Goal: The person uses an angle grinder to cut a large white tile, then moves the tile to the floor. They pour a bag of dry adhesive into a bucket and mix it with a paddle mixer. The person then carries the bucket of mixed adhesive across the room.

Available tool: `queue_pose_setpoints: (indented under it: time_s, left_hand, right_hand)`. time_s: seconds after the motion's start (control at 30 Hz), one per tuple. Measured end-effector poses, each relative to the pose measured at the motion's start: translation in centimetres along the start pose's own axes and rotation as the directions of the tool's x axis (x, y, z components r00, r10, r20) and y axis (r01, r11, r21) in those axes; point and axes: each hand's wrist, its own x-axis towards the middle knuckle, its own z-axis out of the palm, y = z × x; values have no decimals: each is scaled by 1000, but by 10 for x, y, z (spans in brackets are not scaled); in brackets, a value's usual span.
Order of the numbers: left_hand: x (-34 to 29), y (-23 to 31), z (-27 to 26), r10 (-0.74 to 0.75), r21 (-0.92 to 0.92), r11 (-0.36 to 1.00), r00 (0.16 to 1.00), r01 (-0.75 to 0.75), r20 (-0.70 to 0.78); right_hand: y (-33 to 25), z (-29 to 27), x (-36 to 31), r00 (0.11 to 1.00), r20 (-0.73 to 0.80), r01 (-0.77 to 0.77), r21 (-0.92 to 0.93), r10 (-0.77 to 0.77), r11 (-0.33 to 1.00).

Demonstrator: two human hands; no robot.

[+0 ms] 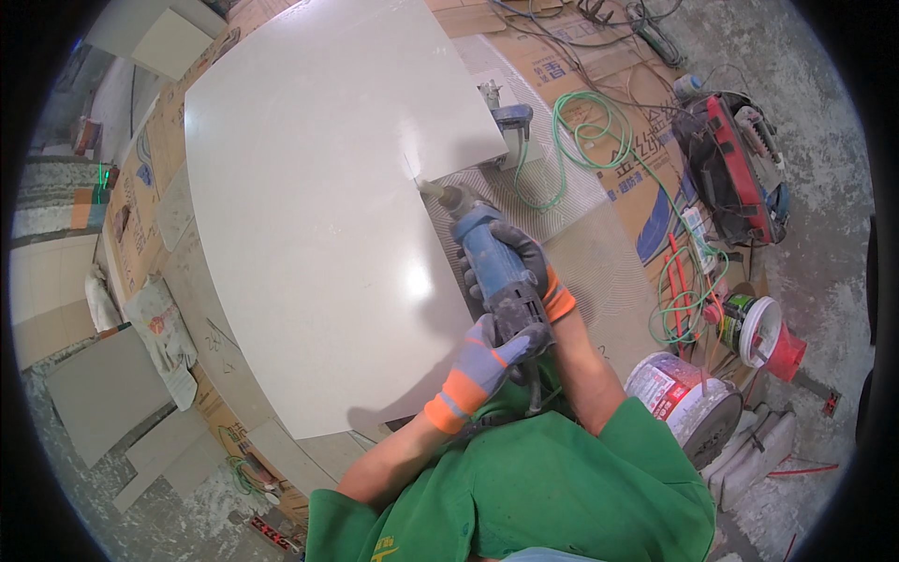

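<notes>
Both my hands, in grey and orange work gloves, are wrapped round a blue handheld power grinder (492, 258). My right hand (526, 253) grips the body from its right side. My left hand (496, 356) closes round the dark rear end, where a cord hangs down. The tool's narrow front end meets the inner corner of a notch in a large pale tile (318, 215); whether it touches the tile I cannot tell. To the right of the notch, a second blue tool (512, 116) stands by the tile's edge.
Flattened cardboard (655, 155) lies below. Green cord (595, 131) loops at the right, near a black and red tool bag (730, 169). A white bucket (688, 398) lies at lower right, beside a smaller bucket (758, 332). A pale glove (159, 323) lies at left.
</notes>
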Motion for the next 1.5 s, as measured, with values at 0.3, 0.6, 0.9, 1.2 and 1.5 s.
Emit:
queue_pose_setpoints:
  time_s: [0.3,0.6,0.9,1.2,1.5]
  left_hand:
    - [0,-16,9,-65,-34,997,998,64,-26]
    - [14,-31,25,-46,286,953,980,101,-192]
    - [35,-64,23,133,259,963,969,-76,-210]
    - [40,-65,29,-38,448,869,933,208,-359]
    - [44,-58,31,-54,431,872,919,234,-390]
  right_hand:
    - [-1,-13,-4,998,-66,-3,-74,-2,997]
    - [-19,4,-19,963,-246,-56,-573,-107,817]
    - [-29,-44,18,998,-58,-14,-464,-14,886]
    - [-41,-63,44,999,12,34,-628,-33,778]
    - [-41,-47,46,993,110,101,-655,-38,749]
